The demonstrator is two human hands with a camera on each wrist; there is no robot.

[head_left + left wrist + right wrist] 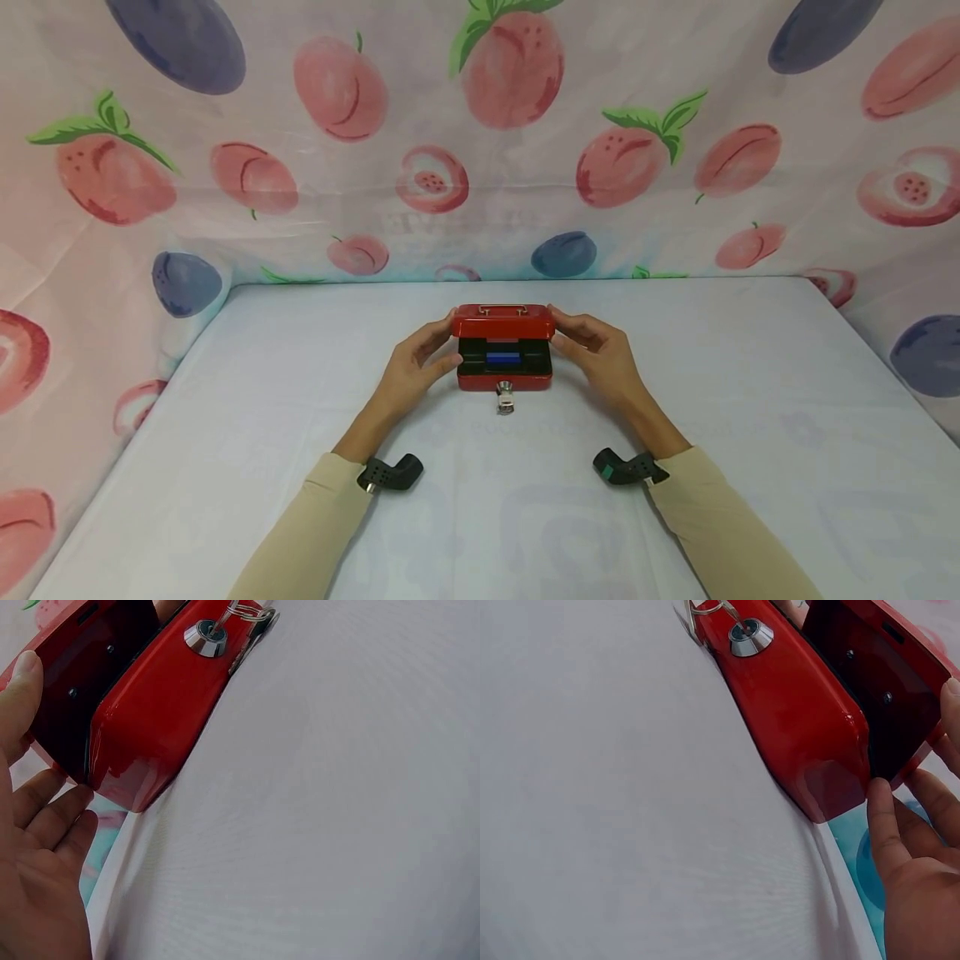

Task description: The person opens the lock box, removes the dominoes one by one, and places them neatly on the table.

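A small red cash box [504, 382] stands on the white table with its lid [504, 321] partly raised. A gold-coloured handle [503, 309] is on the lid. Inside sits a black tray with something blue [503, 357] in the middle. Keys on a ring [251, 634] hang from the round silver lock [751, 637] at the front. My left hand [415, 365] holds the lid's left end, thumb at its front edge and fingers by the side. At the right end, my right hand [602, 354] grips the lid likewise. Some fingertips are hidden behind the box.
The table [247, 400] has a white cover, and its far edge runs just behind the cash box. A fruit-patterned cloth [525, 183] hangs behind and at the sides. Black wrist devices [392, 473] sit at both beige sleeves [303, 529].
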